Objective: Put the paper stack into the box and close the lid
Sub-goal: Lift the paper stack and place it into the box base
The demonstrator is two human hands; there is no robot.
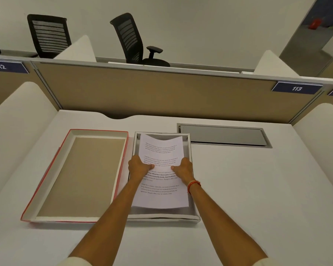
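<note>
Both forearms reach in from the near edge of the white desk [258,189], and each hand grips a long side of the paper stack [161,150]: the left hand [137,167] and right hand [185,169] pinch it with thumbs on the printed top sheet and fingers hidden beneath. It hangs inside the open grey box [191,150], its far end bowed, apparently not yet flat on the bottom. This looks like step 1 of 2, the loading. Next the stack must be lowered level and released, then the red-edged lid [81,175], lying inside-up just left of the box, turned over and fitted on.
</note>
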